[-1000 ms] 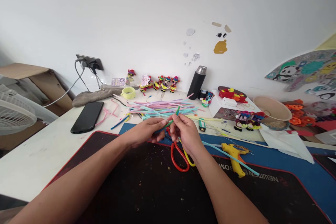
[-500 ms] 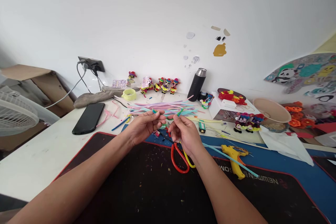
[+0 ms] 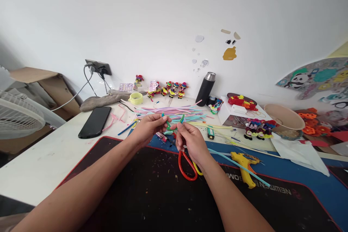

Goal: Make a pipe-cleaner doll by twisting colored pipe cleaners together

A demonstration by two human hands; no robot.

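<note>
My left hand (image 3: pixel 151 127) is closed in a pinch on one end of a short green pipe cleaner (image 3: pixel 169 126). Its other end rises green from between the thumb and fingers of my right hand (image 3: pixel 190 138), which is also closed. The middle of the piece is partly hidden by the fingers. Just below my right hand lie scissors with red and yellow handles (image 3: pixel 187 168), their blades hidden. Behind both hands a bundle of pink, lilac and light-blue pipe cleaners (image 3: pixel 168 110) is spread on the white table.
A yellow glue gun (image 3: pixel 244 166) and a light-blue pipe cleaner (image 3: pixel 254 175) lie right on the black mat (image 3: pixel 130 192). A phone (image 3: pixel 94 122) lies left. Behind stand yellow tape (image 3: pixel 136 98), small figures (image 3: pixel 174 89), a black flask (image 3: pixel 206 90) and a white box (image 3: pixel 231 117).
The view has shifted slightly. My right fingers have moved a little along the green pipe cleaner, and more of its tip shows above them. Both hands stay close together.
</note>
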